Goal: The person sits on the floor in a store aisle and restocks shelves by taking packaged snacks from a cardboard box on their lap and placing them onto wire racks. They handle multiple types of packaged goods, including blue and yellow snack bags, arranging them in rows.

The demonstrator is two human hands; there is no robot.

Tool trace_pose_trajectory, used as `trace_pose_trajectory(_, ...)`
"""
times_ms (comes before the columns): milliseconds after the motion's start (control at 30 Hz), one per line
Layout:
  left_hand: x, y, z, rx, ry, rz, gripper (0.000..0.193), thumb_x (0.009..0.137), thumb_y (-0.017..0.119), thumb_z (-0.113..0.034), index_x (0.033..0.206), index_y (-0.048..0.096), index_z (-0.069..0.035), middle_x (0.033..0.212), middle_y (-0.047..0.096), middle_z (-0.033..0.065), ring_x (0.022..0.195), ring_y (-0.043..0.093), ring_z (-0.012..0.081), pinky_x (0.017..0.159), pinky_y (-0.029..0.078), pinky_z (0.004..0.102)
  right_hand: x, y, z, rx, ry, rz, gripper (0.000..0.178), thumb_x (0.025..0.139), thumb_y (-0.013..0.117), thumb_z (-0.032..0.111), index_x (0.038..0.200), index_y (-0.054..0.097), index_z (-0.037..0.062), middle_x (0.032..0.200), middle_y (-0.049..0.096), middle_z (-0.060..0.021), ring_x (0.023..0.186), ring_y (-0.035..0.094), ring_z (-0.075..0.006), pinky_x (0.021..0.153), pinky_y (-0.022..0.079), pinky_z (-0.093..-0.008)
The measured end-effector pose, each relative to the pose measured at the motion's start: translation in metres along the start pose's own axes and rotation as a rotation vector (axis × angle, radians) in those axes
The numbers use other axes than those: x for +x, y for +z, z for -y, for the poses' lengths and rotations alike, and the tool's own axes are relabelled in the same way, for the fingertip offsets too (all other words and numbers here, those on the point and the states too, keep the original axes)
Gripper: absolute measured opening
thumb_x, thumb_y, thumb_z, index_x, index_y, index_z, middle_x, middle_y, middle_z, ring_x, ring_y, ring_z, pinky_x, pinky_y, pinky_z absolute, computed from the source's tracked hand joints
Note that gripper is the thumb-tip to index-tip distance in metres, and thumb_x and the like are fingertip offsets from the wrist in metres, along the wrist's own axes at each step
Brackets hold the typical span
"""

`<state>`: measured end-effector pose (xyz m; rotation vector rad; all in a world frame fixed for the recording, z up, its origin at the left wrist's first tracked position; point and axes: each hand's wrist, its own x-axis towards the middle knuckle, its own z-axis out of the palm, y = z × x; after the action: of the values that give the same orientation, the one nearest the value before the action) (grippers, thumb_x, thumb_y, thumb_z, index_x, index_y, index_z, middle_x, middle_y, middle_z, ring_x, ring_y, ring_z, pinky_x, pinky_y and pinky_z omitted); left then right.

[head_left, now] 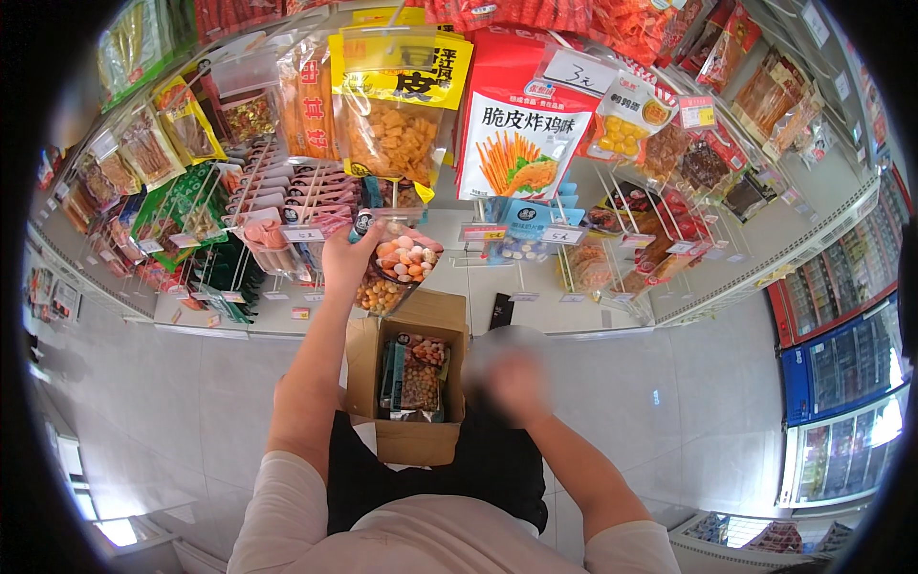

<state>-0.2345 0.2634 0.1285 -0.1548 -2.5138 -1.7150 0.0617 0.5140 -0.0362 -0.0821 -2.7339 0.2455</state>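
My left hand is raised at the shelf front and pinches the top corner of a clear snack bag. Round pink, white and brown pieces show through that bag's window. Just beneath it, an open cardboard box sits between my knees, its flaps spread. Inside lie similar snack bags, stacked flat with dark and teal printing. My right hand is by my right knee, beside the box. A blur covers its fingers, so whether they hold anything does not show.
Pegged snack bags fill the shelf ahead, including a yellow-topped bag and a large red-and-white bag. Wire hooks with price tags jut toward me. A dark flat object lies on the base ledge. Coolers line the right side.
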Motion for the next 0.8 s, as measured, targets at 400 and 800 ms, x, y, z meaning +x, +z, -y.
trace_pose_trajectory(400, 0.013, 0.008, 0.046, -0.011, 0.138, -0.069, 0.045, 0.097, 0.074, -0.042, 0.103, 0.074, 0.002, 0.08, 0.072, 0.0137, 0.073, 0.065, 0.0238, 0.073, 0.052, 0.038, 0.001, 0.008, -0.005, -0.071, -0.21, -0.181, 0.016, 0.082, 0.07, 0.013, 0.095, 0.072, 0.0045, 0.097, 0.069, -0.0158, 0.091, 0.066, -0.0347, 0.082, 0.051, -0.0525)
trace_pose_trajectory(800, 0.016, 0.022, 0.059, -0.196, -0.15, -0.122, 0.055, 0.099, 0.073, -0.052, 0.095, 0.074, 0.003, 0.072, 0.064, 0.0029, 0.069, 0.054, 0.0122, 0.066, 0.047, 0.0362, -0.003, 0.012, -0.007, 0.012, -0.151, -0.099, 0.024, 0.088, 0.071, 0.017, 0.108, 0.071, 0.0035, 0.105, 0.069, -0.017, 0.098, 0.067, -0.0349, 0.086, 0.053, -0.052)
